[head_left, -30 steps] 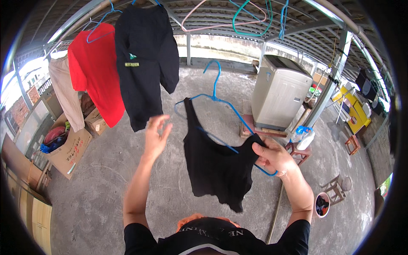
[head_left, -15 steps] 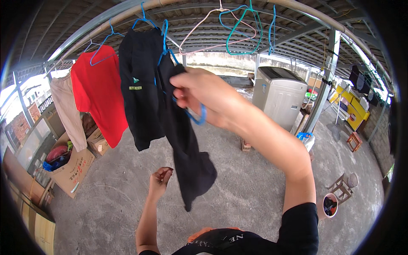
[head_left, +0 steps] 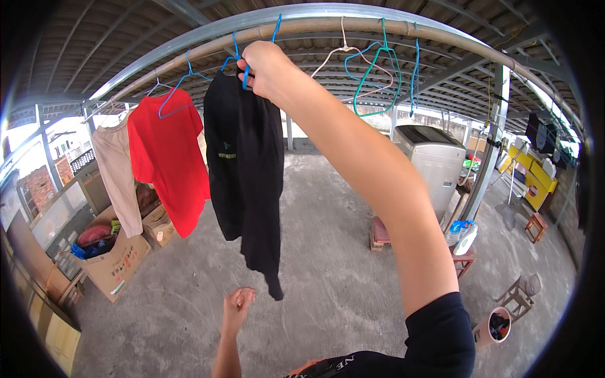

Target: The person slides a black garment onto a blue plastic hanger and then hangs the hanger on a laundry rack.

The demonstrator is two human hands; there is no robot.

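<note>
Raised to the bamboo pole [head_left: 359, 25], my right hand [head_left: 265, 66] grips a blue clothes hanger [head_left: 246, 77]. A long dark garment [head_left: 265, 176], apparently trousers, hangs from it, its top partly behind my fingers. The hanger's hook reaches the pole; whether its weight rests there I cannot tell. Just left, partly overlapped, hangs a black garment [head_left: 222, 189] with a small emblem, on another blue hanger. My left hand [head_left: 238, 301] is low, below the hem, fingers loosely curled with nothing in them.
Left along the pole hang a red shirt [head_left: 167, 151] and beige trousers [head_left: 116, 170]. Bare hangers, including a green one [head_left: 378, 82], hang to the right. Beyond are a grey washing machine [head_left: 432, 164], a cardboard box [head_left: 120, 264], a pink bucket [head_left: 482, 334] and a wooden stool [head_left: 518, 299].
My right hand has risen to the pole, carrying the blue hanger and the dark garment up with it. The garment now hangs straighter. My left hand has dropped slightly.
</note>
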